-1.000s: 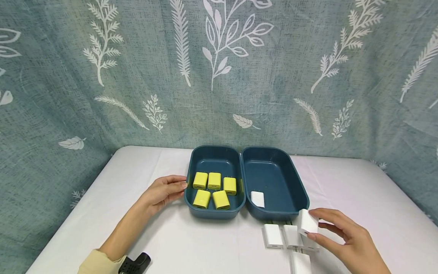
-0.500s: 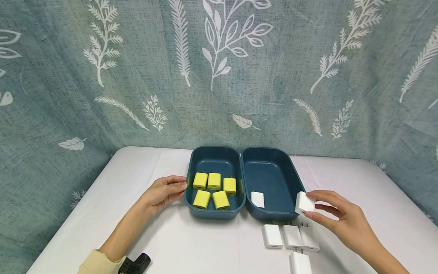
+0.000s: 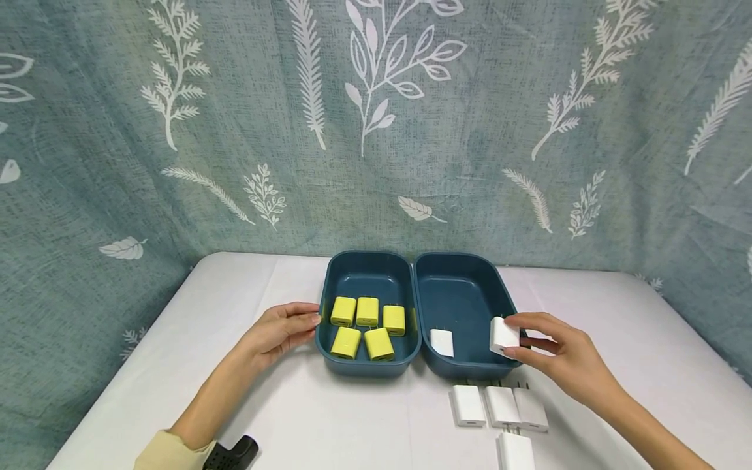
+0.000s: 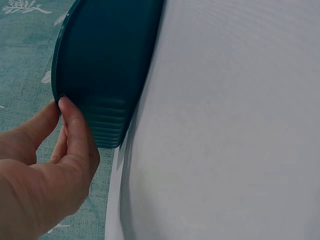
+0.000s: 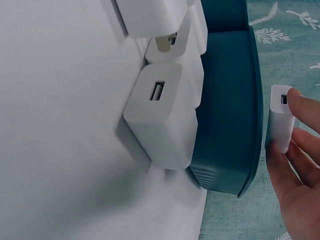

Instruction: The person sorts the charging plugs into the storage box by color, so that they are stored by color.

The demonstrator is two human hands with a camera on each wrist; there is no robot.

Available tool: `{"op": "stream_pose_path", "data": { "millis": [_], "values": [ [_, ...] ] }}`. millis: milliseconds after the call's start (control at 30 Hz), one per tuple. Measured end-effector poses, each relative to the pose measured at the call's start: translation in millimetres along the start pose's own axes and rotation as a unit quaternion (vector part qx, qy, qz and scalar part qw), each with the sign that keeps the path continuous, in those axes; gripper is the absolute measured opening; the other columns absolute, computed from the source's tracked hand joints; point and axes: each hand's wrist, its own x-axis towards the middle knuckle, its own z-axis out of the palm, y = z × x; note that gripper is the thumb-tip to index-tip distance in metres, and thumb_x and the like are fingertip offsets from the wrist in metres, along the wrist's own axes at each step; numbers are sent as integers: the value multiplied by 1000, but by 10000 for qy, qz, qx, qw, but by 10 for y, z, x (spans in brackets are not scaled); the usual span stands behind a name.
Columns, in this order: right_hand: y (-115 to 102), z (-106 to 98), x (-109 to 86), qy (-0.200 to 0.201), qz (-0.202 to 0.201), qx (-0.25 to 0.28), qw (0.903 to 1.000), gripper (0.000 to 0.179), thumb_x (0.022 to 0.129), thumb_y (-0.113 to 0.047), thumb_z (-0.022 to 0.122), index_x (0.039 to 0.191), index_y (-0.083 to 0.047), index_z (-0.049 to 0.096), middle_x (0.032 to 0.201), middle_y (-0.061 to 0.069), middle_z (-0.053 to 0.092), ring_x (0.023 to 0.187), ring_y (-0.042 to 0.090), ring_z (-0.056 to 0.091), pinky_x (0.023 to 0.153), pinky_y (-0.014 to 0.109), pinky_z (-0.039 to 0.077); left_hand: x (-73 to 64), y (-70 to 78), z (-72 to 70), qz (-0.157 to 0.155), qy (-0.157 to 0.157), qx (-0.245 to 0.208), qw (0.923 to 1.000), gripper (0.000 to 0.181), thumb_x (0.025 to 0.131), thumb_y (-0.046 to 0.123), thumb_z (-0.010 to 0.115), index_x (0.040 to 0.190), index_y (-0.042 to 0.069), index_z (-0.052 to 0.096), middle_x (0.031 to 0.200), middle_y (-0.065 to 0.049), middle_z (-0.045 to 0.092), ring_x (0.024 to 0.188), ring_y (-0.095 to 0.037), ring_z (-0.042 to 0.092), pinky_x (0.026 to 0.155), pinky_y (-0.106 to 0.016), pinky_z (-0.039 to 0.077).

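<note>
You're pinching a white charger (image 3: 503, 335) in your right hand (image 3: 561, 356), over the right tray's (image 3: 470, 369) near rim. Four white chargers (image 3: 501, 408) are waiting nearer you. Clear the rim, then set it flat beside the lone charger (image 3: 442, 342). Your left hand (image 3: 276, 329), fingers relaxed, is steadying the left tray (image 3: 367, 367).

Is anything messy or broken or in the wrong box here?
Nothing stands out. The yellow chargers all sit in the left bin, one white charger in the right bin, and nothing looks spilled or damaged.
</note>
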Motion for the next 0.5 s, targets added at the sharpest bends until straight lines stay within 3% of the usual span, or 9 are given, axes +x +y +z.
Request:
{"op": "stream_pose_path", "data": {
  "millis": [367, 500],
  "values": [
    [10, 113, 161, -315, 73, -350, 9989, 39, 85, -16, 80, 122, -10, 68, 121, 4, 64, 106, 6, 61, 84, 23, 55, 3, -13, -9, 45, -6, 16, 10000, 38, 93, -3, 63, 129, -12, 52, 95, -6, 67, 80, -11, 66, 74, -21, 57],
    [27, 167, 202, -427, 74, -550, 9975, 39, 84, -19, 81, 120, -10, 69, 121, 3, 64, 104, 14, 64, 83, 25, 57, 9, -17, -6, 62, -14, 6, 10000, 38, 93, -3, 63, 128, -12, 53, 94, -6, 67, 80, -11, 66, 74, -21, 57]
  ]
}}
